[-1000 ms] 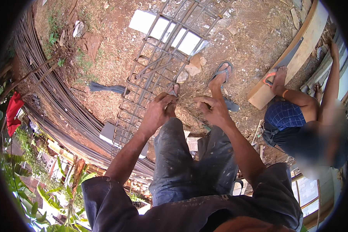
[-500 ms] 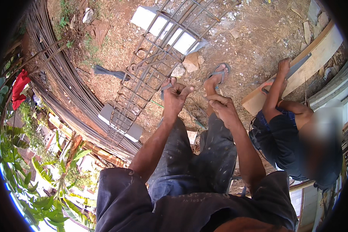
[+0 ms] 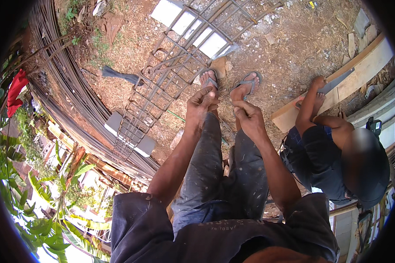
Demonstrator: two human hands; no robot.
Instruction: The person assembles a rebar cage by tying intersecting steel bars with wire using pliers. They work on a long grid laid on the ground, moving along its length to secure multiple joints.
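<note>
Steel cage (image 3: 173, 65) ahead-left of left hand (image 3: 200, 108); right hand (image 3: 250, 118) alongside, both pinched together, contents unclear; steady, matched wrists best.

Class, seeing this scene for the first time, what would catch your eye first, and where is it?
A steel rebar cage runs diagonally from the top centre down past the person's left hand. A bright red cloth stands out near the left edge. At the right, a co-worker is beside a wooden board with a handsaw on it.

Bright daylight, with glare behind the lower-left leaves (image 3: 41, 226); dark, curving fisheye rim; blur over the co-worker's head (image 3: 360, 147).
</note>
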